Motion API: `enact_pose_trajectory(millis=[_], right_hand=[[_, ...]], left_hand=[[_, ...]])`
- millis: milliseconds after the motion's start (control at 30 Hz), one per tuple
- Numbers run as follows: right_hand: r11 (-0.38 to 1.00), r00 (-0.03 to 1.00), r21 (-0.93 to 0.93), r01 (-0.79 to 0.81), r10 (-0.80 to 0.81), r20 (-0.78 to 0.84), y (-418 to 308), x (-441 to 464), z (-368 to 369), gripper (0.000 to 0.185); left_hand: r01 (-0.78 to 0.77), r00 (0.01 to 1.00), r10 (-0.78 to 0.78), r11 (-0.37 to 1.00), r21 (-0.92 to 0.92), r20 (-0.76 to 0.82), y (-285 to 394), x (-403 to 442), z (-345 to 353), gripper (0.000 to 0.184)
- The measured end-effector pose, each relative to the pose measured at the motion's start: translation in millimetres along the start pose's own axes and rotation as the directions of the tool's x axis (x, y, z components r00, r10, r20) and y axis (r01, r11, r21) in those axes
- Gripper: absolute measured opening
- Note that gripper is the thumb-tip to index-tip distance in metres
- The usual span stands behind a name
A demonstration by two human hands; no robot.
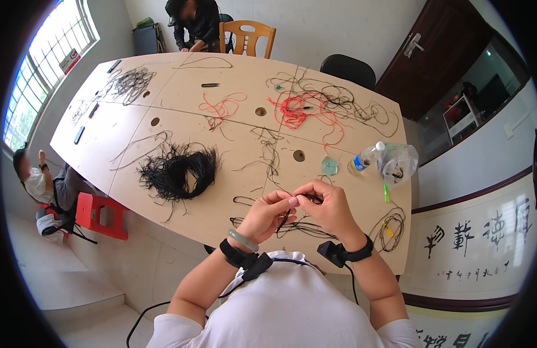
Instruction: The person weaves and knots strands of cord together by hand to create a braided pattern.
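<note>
My left hand (268,214) and my right hand (325,204) are close together over the table's near edge, fingertips nearly touching. Both pinch a thin black cord (287,218), which hangs down between them. More black cord (309,228) lies in loops just beneath my hands. To the left of them rests a thick ring-shaped bundle of black cords (184,174) with frayed ends. Thin dark strands (270,152) run along the table beyond my fingers.
On the table (233,139) are red cords (294,110), a plastic bottle (361,161), a clear plastic bag (399,165), a green lighter-like item (386,193) and coiled cord (390,229). One person (199,23) sits across, another (42,180) at left near a red stool (100,216).
</note>
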State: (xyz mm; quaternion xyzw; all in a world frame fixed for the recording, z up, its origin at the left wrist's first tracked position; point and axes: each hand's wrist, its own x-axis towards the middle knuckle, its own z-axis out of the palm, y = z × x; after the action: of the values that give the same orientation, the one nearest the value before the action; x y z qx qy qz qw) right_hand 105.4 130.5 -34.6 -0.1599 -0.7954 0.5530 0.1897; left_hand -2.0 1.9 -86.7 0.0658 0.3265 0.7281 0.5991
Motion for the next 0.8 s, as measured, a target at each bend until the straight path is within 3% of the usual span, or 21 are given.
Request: enact_pose_trajectory(millis=[67,133,233,400,500,600,700,767,800], right_hand=[[0.957,0.99,0.262,-0.127,0.108,0.088,0.2,0.2,-3.3,0.007],[0.943,0.977,0.273,-0.191,0.156,0.145,0.3,1.7,-10.6,0.007],[0.932,0.953,0.25,-0.262,0.21,0.217,-4.0,4.3,-16.3,0.007],[0.943,0.942,0.197,-0.267,0.211,0.262,-12.8,7.5,-20.8,0.007],[0.964,0.952,0.142,-0.224,0.184,0.246,-14.3,8.0,-20.5,0.007],[0.96,0.93,0.136,-0.246,0.194,0.311,-14.4,15.0,-29.1,0.008],[0.98,0.881,0.0,-0.199,0.179,0.439,-9.9,24.0,-40.4,0.01],[0.994,0.937,-0.086,0.066,-0.032,0.347,-11.0,29.0,-35.2,0.013],[0.994,0.938,-0.085,0.065,-0.032,0.344,-16.1,29.6,-30.5,0.013]], left_hand=[[-0.031,0.999,0.031,0.999,0.044,-0.005,1.6,-2.9,2.9,0.011],[-0.167,0.983,0.182,0.932,0.322,-0.017,2.9,-5.9,6.8,0.012],[-0.297,0.95,0.307,0.845,0.445,0.051,-0.2,-6.8,7.8,0.014],[-0.278,0.954,0.296,0.82,0.501,0.045,6.1,-9.0,11.7,0.015],[-0.28,0.954,0.294,0.813,0.51,0.055,7.8,-7.8,10.0,0.016],[-0.314,0.941,0.329,0.774,0.55,0.075,6.5,-6.0,4.2,0.016],[-0.34,0.928,0.359,0.713,0.613,0.098,3.0,-7.0,4.9,0.014],[-0.356,0.921,0.371,0.682,0.639,0.117,5.1,-6.9,8.9,0.012],[-0.366,0.911,0.393,0.629,0.685,0.126,5.9,-7.4,11.9,0.011]])
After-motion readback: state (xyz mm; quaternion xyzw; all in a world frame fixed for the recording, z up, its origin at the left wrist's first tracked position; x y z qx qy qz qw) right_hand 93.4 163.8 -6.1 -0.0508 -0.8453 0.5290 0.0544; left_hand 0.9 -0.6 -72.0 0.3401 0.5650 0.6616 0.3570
